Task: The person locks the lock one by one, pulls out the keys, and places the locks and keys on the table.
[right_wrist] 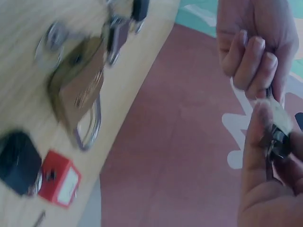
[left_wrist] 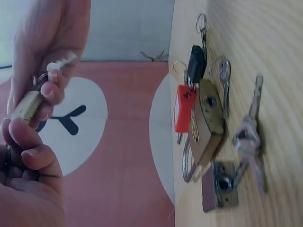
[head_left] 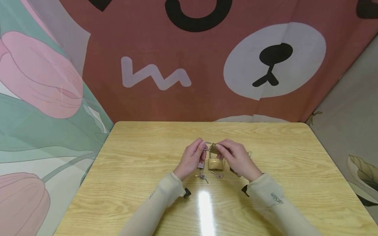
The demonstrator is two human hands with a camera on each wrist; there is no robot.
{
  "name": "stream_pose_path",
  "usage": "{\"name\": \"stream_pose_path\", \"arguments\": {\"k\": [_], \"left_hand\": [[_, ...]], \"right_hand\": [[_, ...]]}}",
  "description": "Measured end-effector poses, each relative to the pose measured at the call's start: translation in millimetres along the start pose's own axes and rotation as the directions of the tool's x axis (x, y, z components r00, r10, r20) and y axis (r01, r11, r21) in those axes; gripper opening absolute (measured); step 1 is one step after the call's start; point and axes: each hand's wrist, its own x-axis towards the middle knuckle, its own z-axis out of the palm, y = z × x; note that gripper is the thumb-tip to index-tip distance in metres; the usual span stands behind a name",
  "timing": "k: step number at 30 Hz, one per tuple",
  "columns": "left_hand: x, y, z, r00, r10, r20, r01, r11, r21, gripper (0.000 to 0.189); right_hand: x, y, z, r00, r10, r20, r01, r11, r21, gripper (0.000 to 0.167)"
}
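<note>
Above the table, a small brass padlock [head_left: 214, 148] is held up between both hands. My left hand [head_left: 194, 156] pinches its long metal shackle [head_left: 207, 150], which points left. My right hand [head_left: 236, 159] grips the brass body with thumb and fingers. In the left wrist view, a blurred silvery key [left_wrist: 61, 62] shows at the right hand's fingers. The right wrist view shows a dark piece [right_wrist: 280, 143] at the lock's end. Whether the key sits in the lock cannot be made out. Just below, a larger brass padlock [head_left: 215, 164] lies on the table.
Beside the large padlock lies a small purple-brown padlock [left_wrist: 220, 185] with keys [left_wrist: 248, 139] attached. A red padlock [left_wrist: 184, 109] and a black padlock [left_wrist: 196, 65] lie on its other side, near my right hand. The wooden table [head_left: 141, 170] meets a printed cloth [head_left: 165, 105] behind.
</note>
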Motion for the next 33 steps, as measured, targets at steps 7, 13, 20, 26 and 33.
{"name": "stream_pose_path", "arguments": {"k": [7, 13, 20, 26, 33], "left_hand": [[-3.4, 1.3, 3.9, 0.998, 0.008, 0.054, -0.006, 0.999, -0.041, 0.039], [-6.9, 2.0, 3.6, 0.995, -0.004, 0.099, -0.001, 0.999, 0.046, 0.040], [-8.0, -0.2, 3.8, 0.997, 0.018, 0.080, -0.028, 0.992, 0.124, 0.042], [-9.7, 2.5, 5.2, 0.997, 0.051, 0.066, -0.063, 0.979, 0.193, 0.041], [-11.0, 2.4, 7.4, 0.995, 0.092, 0.049, -0.101, 0.967, 0.235, 0.041]], "right_hand": [[-0.1, 1, 5, 0.995, 0.102, 0.011, -0.102, 0.987, 0.121, 0.026], [-1.2, 1, 6, 0.993, 0.106, -0.049, -0.102, 0.993, 0.064, 0.026], [-1.6, -5, 9, 0.994, 0.080, -0.073, -0.075, 0.995, 0.060, 0.022], [-1.1, -4, 14, 0.996, 0.034, -0.085, -0.029, 0.998, 0.061, 0.020], [0.5, -4, 20, 0.988, -0.067, -0.137, 0.072, 0.997, 0.031, 0.017]]}}
